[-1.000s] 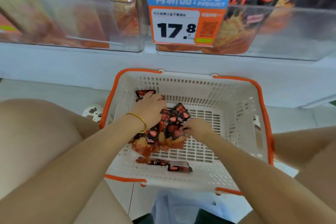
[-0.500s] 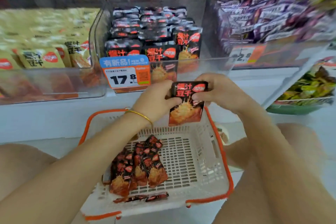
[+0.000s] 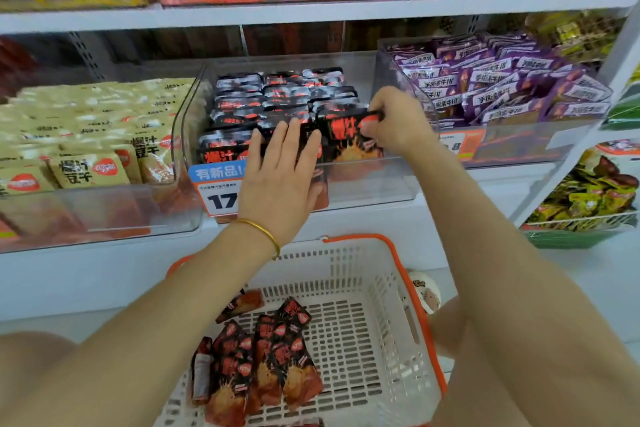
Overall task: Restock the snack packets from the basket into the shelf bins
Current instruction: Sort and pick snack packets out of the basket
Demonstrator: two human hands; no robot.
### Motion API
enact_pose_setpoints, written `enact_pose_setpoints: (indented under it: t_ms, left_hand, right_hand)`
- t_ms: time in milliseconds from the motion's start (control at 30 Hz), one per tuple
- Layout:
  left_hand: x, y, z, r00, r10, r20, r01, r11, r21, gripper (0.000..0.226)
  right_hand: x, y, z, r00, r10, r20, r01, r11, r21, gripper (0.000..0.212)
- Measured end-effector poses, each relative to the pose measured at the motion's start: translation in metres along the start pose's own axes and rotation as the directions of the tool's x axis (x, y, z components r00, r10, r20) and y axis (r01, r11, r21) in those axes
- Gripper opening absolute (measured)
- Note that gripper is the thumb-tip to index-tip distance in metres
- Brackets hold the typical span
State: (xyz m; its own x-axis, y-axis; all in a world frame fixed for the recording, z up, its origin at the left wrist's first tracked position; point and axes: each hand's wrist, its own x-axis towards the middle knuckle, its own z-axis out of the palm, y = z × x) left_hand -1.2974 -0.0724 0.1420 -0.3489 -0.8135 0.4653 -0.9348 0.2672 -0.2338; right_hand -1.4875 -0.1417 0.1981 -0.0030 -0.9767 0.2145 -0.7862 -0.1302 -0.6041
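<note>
At the front of the bin, my right hand pinches a packet while my flat left hand props the row (more lie in the basket), which may topple if released early.

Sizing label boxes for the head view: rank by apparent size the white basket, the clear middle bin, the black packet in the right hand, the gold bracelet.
1. white basket and clear middle bin: about alike; basket is nearer, so unranked.
2. black packet.
3. gold bracelet.
</note>
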Motion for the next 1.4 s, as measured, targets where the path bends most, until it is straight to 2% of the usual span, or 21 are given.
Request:
enact_pose_setpoints:
  t_ms: [133, 233, 333, 433, 500, 567, 633, 667, 700, 767, 833, 867, 933, 1000, 1067, 1133, 1167, 1200, 1267, 1333, 1400]
  left_hand:
    - [0.001, 0.0, 0.002, 1.0, 0.0, -0.022, 0.0, 1.0, 0.002, 0.068]
    - [0.0, 0.0, 0.001, 1.0, 0.012, -0.018, -0.012, 1.0, 0.001, 0.068]
    - [0.0, 0.0, 0.0, 1.0, 0.012, -0.022, -0.013, 1.0, -0.007, 0.069]
    - [-0.003, 0.002, -0.006, 0.993, 0.042, -0.106, -0.046, 0.998, -0.031, 0.066]
    - [-0.011, 0.003, -0.009, 0.969, 0.085, -0.23, -0.106, 0.991, -0.08, 0.054]
    - [-0.026, 0.003, -0.008, 0.934, 0.113, -0.338, -0.172, 0.974, -0.149, 0.045]
    - [-0.05, -0.001, 0.0, 0.928, 0.131, -0.348, -0.209, 0.958, -0.196, 0.041]
    - [-0.066, -0.004, 0.009, 0.941, 0.147, -0.305, -0.216, 0.954, -0.206, 0.038]
    - [-0.084, -0.008, 0.021, 0.959, 0.171, -0.227, -0.219, 0.953, -0.209, 0.036]
    - [-0.116, -0.021, 0.046, 0.978, 0.21, 0.0, -0.205, 0.956, -0.211, 0.037]
    - [-0.14, -0.035, 0.069, 0.951, 0.184, 0.248, -0.133, 0.969, -0.208, 0.045]
    - [-0.147, -0.04, 0.076, 0.921, 0.157, 0.358, -0.089, 0.976, -0.199, 0.048]
    - [-0.154, -0.047, 0.083, 0.833, 0.086, 0.547, 0.014, 0.985, -0.175, 0.047]
    - [-0.157, -0.049, 0.094, 0.767, 0.048, 0.64, 0.088, 0.98, -0.179, 0.045]
    - [-0.16, -0.05, 0.108, 0.735, 0.051, 0.676, 0.098, 0.979, -0.181, 0.044]
    - [-0.164, -0.049, 0.12, 0.717, 0.065, 0.694, 0.082, 0.981, -0.177, 0.044]
    - [-0.166, -0.048, 0.124, 0.71, 0.076, 0.701, 0.075, 0.98, -0.183, 0.045]
    - [-0.168, -0.047, 0.127, 0.697, 0.084, 0.712, 0.075, 0.979, -0.19, 0.045]
    - [-0.169, -0.046, 0.13, 0.67, 0.084, 0.737, 0.097, 0.975, -0.2, 0.043]
    - [-0.166, -0.045, 0.129, 0.654, 0.079, 0.753, 0.119, 0.972, -0.205, 0.039]
    - [-0.163, -0.044, 0.128, 0.638, 0.075, 0.767, 0.134, 0.969, -0.207, 0.039]
  right_hand:
    - [0.015, 0.004, 0.021, 0.998, 0.07, -0.007, -0.07, 0.996, 0.052, 0.029]
    - [0.019, 0.0, 0.023, 0.996, 0.091, -0.023, -0.091, 0.996, -0.01, 0.037]
    - [0.017, -0.004, 0.025, 0.988, 0.151, -0.025, -0.151, 0.988, -0.013, 0.059]
    - [0.01, -0.007, 0.024, 0.985, 0.159, -0.073, -0.162, 0.986, -0.033, 0.066]
    - [-0.004, -0.009, 0.017, 0.979, 0.078, -0.19, -0.087, 0.995, -0.039, 0.059]
    - [-0.034, -0.012, 0.012, 0.932, -0.041, -0.359, 0.049, 0.999, 0.013, 0.043]
    - [-0.076, -0.017, 0.024, 0.891, -0.048, -0.451, 0.125, 0.982, 0.142, 0.028]
    - [-0.098, -0.018, 0.038, 0.909, -0.029, -0.416, 0.116, 0.975, 0.187, 0.025]
    - [-0.118, -0.018, 0.057, 0.947, -0.025, -0.321, 0.089, 0.978, 0.187, 0.022]
    - [-0.143, -0.01, 0.105, 0.998, -0.053, 0.018, 0.052, 0.996, 0.068, 0.016]
    - [-0.15, 0.008, 0.159, 0.928, -0.02, 0.371, 0.048, 0.997, -0.067, 0.007]
    - [-0.15, 0.02, 0.185, 0.868, 0.02, 0.496, 0.039, 0.993, -0.109, 0.007]
    - [-0.151, 0.042, 0.231, 0.751, 0.114, 0.65, -0.036, 0.99, -0.133, 0.013]
    - [-0.156, 0.068, 0.274, 0.627, 0.182, 0.758, -0.087, 0.983, -0.164, 0.026]
    - [-0.165, 0.091, 0.31, 0.513, 0.251, 0.821, -0.124, 0.968, -0.218, 0.051]
    - [-0.175, 0.106, 0.336, 0.44, 0.292, 0.849, -0.216, 0.952, -0.215, 0.072]
    - [-0.181, 0.111, 0.346, 0.427, 0.282, 0.859, -0.242, 0.951, -0.191, 0.076]
    - [-0.186, 0.115, 0.356, 0.418, 0.266, 0.869, -0.226, 0.957, -0.184, 0.074]
    - [-0.196, 0.119, 0.369, 0.39, 0.27, 0.88, -0.072, 0.962, -0.263, 0.063]
    - [-0.204, 0.12, 0.375, 0.398, 0.371, 0.839, 0.115, 0.887, -0.446, 0.048]
    - [-0.204, 0.121, 0.371, 0.38, 0.392, 0.838, 0.211, 0.845, -0.491, 0.03]
